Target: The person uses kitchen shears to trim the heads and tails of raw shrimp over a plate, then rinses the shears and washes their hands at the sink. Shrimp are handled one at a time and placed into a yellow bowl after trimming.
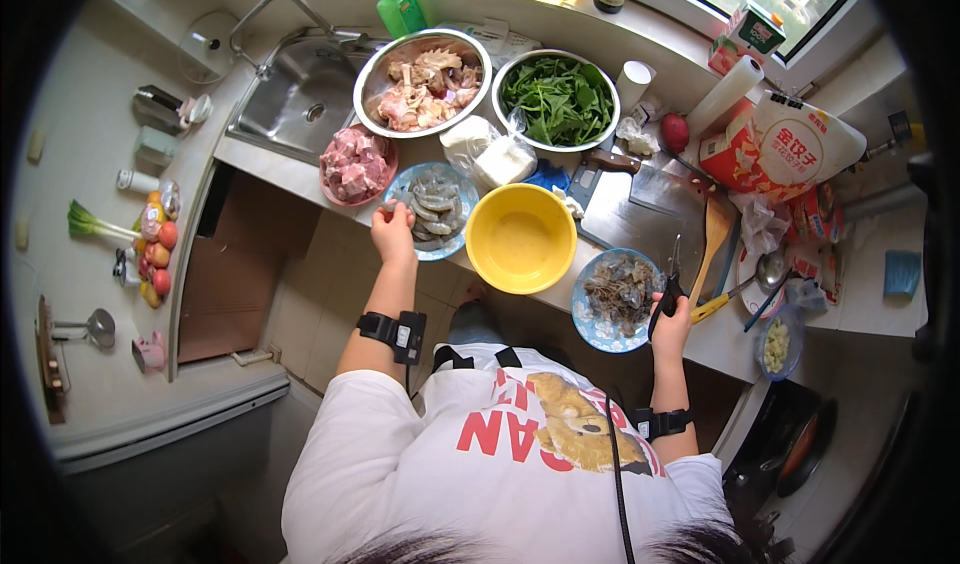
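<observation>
My left hand (393, 232) is at the left rim of a blue floral plate (471, 198) that bears several raw grey shrimp (433, 208). Its fingers are pinched on what looks like one shrimp, mostly hidden by them. Black-handled scissors (669, 298) are in my right hand (671, 324), blades pointing away from me. They stand at the right rim of a second blue floral plate (600, 340), heaped with shrimp heads and trimmings (621, 294). Between the two plates sits a yellow bowl (521, 241), with no food visible in it.
Behind are a steel bowl of raw poultry pieces (431, 91), a bowl of leafy greens (559, 103) and a pink bowl of raw meat (356, 166). A cleaver (667, 196) lies on the metal board (622, 223); a wooden spatula (712, 241) is nearby. The sink (300, 106) is far left.
</observation>
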A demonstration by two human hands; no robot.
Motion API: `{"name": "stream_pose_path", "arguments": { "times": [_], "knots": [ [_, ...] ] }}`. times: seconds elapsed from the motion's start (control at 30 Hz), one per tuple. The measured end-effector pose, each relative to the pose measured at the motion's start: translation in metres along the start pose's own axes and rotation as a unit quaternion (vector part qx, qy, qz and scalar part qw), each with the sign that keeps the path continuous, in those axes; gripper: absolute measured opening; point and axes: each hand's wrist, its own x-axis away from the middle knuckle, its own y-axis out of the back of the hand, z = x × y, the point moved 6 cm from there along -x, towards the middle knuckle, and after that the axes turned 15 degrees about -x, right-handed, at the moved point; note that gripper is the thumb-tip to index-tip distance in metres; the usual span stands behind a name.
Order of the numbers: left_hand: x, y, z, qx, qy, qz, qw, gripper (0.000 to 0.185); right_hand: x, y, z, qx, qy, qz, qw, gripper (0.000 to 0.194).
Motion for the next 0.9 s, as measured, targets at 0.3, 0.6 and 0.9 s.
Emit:
{"name": "stream_pose_path", "arguments": {
  "times": [0.3, 0.6, 0.9],
  "knots": [
    [-0.066, 0.005, 0.011, -0.18, 0.043, 0.121, 0.975, 0.048, 0.025, -0.035, 0.009, -0.184, -0.152, -0.055, 0.969, 0.019],
    [0.087, -0.124, -0.076, -0.224, -0.306, 0.45, 0.809, 0.011, 0.046, -0.059, 0.063, -0.537, -0.15, 0.006, 0.83, 0.018],
    [0.258, -0.21, -0.054, -0.233, -0.293, 0.673, 0.638, 0.016, 0.052, -0.042, 0.088, -0.502, -0.158, 0.05, 0.849, 0.019]
  ]
}}
